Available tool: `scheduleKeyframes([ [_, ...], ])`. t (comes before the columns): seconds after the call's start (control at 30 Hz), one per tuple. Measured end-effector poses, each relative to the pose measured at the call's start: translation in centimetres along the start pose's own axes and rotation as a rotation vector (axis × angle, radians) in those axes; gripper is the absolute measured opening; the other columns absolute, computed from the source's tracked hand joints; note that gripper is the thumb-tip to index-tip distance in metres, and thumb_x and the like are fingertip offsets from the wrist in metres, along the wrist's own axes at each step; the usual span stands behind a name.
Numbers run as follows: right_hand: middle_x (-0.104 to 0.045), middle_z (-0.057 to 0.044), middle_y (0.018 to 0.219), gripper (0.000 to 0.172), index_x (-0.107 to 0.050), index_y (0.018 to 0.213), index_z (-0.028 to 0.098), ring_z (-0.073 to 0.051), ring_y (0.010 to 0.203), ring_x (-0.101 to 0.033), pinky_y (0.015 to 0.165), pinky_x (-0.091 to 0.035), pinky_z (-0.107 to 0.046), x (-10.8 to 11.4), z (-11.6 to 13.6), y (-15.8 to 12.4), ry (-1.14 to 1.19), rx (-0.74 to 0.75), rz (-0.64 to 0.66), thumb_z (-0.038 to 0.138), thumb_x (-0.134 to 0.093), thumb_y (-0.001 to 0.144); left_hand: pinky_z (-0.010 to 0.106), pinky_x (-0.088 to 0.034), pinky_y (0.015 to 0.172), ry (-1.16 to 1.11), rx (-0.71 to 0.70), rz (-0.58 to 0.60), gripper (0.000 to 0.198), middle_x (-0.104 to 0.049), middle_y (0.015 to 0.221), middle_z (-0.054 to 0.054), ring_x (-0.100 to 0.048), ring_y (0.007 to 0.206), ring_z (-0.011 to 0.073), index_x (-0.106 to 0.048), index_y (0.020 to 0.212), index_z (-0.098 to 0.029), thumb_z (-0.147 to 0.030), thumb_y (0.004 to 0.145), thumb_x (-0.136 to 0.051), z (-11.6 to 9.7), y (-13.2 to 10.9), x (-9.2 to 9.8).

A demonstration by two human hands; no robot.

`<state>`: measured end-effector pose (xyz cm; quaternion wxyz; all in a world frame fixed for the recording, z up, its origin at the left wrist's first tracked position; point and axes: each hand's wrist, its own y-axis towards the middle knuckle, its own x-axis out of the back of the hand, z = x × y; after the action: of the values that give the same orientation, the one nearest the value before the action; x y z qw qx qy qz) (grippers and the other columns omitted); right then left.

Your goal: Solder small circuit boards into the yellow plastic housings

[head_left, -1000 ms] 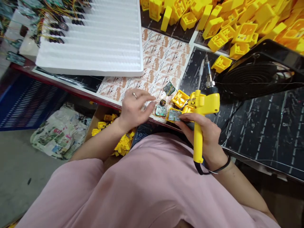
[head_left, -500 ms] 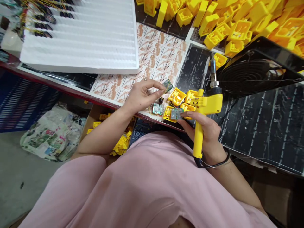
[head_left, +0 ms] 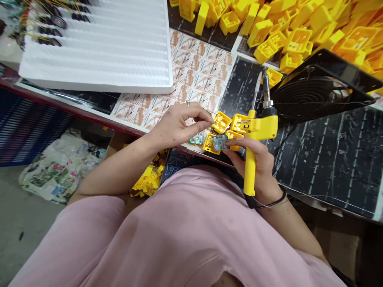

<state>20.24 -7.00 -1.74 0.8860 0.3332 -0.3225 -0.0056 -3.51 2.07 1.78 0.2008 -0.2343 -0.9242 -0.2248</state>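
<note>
Right grip [head_left: 261, 159]: closed on a soldering gun [head_left: 250, 171], hard yellow plastic, straight smooth handle, slim metal barrel pointing toward the worktop's far edge; thumb and forefinger also pinched a circuit board [head_left: 220, 142].

Circuit board: flat, four-sided, grey-green, with pale raised squares. Lay at the right grip's fingertips, left of the gun's handle, over a yellow housing near the worktop's near edge.

Left grip [head_left: 185, 122]: thumb and forefinger together at the tips; whether something fine lay between them could not be told. Positioned at the left side of the farthest-left yellow housing.

Yellow housings [head_left: 222, 122], four: moulded plastic, boxy, open side up, clustered between the grips.

Second board [head_left: 196, 138]: green-edged, flat, beneath the left grip near the near edge.

Worktop [head_left: 326, 159]: glossy black sheeting, white lettering, scuffed.

Foam tray [head_left: 119, 52]: white, ridged, far left.

Housing pile [head_left: 299, 40]: yellow, heaped, far right corner.

Fan [head_left: 305, 95]: black, square frame, ringed guard, right of the gun's tip.
</note>
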Motion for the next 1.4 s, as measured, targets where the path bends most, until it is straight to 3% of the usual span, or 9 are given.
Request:
scheduleKeyframes([
  [0.23,-0.076,0.002,0.101,0.058,-0.053,0.13,0.028,-0.015,0.089,-0.076,0.085,-0.064,-0.028,0.1,0.4,0.6,0.074,0.011,-0.017,0.009,-0.078,0.082,0.03,-0.054,0.082,0.119,-0.075,0.086,0.02,-0.077,0.093,0.004,-0.071,0.089,0.0169,-0.072,0.09,-0.02,-0.032,0.094,-0.056,0.4,0.0,-0.1],
  [0.43,-0.074,0.002,0.103,0.058,-0.052,0.131,0.03,-0.016,0.088,-0.076,0.087,-0.065,-0.031,0.5,1.5,2.3,0.167,0.024,-0.031,0.012,-0.078,0.082,0.034,-0.05,0.078,0.283,-0.151,0.225,0.022,-0.071,0.082,0.004,-0.066,0.078,0.0183,-0.067,0.093,-0.02,-0.03,0.097,-0.048,0.5,0.0,-0.7],
  [0.6,-0.067,-0.005,0.132,0.048,-0.049,0.132,0.032,-0.023,0.111,-0.071,0.095,-0.063,-0.039,0.2,0.6,4.7,0.102,-0.054,0.104,0.027,-0.072,0.09,0.029,-0.05,0.062,-0.282,0.133,-0.182,0.036,-0.054,0.066,-0.003,-0.054,0.057,0.0129,-0.055,0.092,-0.026,-0.061,0.097,-0.049,3.4,0.3,-1.3],
  [0.7,-0.069,-0.004,0.126,0.043,-0.052,0.128,0.028,-0.022,0.109,-0.07,0.098,-0.058,-0.038,-1.6,-0.9,6.3,-0.05,-0.036,0.198,0.035,-0.072,0.09,0.031,-0.053,0.067,-0.408,0.233,-0.312,0.045,-0.043,0.061,-0.005,-0.05,0.056,0.012,-0.052,0.093,-0.028,-0.074,0.091,-0.05,5.0,0.4,-1.4],
  [0.87,-0.07,0.0,0.088,0.035,-0.057,0.125,0.026,-0.021,0.083,-0.068,0.086,-0.055,-0.036,-5.4,-2.7,8.0,-0.166,-0.1,0.32,0.031,-0.065,0.091,0.025,-0.053,0.066,-0.59,0.191,-0.338,0.035,-0.038,0.06,-0.007,-0.046,0.056,0.0089,-0.058,0.092,-0.028,-0.063,0.092,-0.061,5.1,0.2,-1.4],
  [0.97,-0.064,0.001,0.074,0.032,-0.059,0.126,0.025,-0.02,0.074,-0.064,0.081,-0.051,-0.032,-6.3,-2.7,8.0,-0.188,-0.133,0.364,0.024,-0.055,0.095,0.021,-0.054,0.066,-0.774,0.223,-0.541,0.031,-0.037,0.057,-0.008,-0.043,0.052,0.0065,-0.059,0.084,-0.026,-0.054,0.086,-0.074,4.2,0.2,-0.3],
  [1.1,-0.066,0.0,0.078,0.033,-0.058,0.129,0.023,-0.02,0.075,-0.064,0.083,-0.051,-0.033,-6.4,-2.7,7.8,-0.173,-0.143,0.385,0.027,-0.054,0.096,0.019,-0.054,0.066,-0.811,0.216,-0.82,0.027,-0.041,0.055,-0.008,-0.044,0.05,0.0053,-0.058,0.077,-0.025,-0.044,0.089,-0.074,2.9,0.5,2.7],
  [1.23,-0.072,-0.005,0.104,0.043,-0.055,0.129,0.022,-0.023,0.099,-0.068,0.1,-0.051,-0.041,-4.6,-1.8,8.2,-0.142,-0.114,0.346,0.043,-0.065,0.093,0.018,-0.052,0.056,-0.607,0.216,-0.649,0.034,-0.054,0.055,-0.007,-0.051,0.049,0.0062,-0.063,0.073,-0.024,-0.05,0.078,-0.083,1.7,0.5,4.5],
  [1.4,-0.061,-0.007,0.14,0.051,-0.05,0.131,0.027,-0.024,0.13,-0.06,0.109,-0.052,-0.042,-0.6,0.9,7.4,-0.004,0.053,0.133,0.054,-0.067,0.092,0.016,-0.051,0.053,-0.408,0.204,-0.126,0.036,-0.068,0.064,-0.001,-0.064,0.057,0.0085,-0.07,0.083,-0.019,-0.053,0.082,-0.078,-1.8,1.2,2.0],
])
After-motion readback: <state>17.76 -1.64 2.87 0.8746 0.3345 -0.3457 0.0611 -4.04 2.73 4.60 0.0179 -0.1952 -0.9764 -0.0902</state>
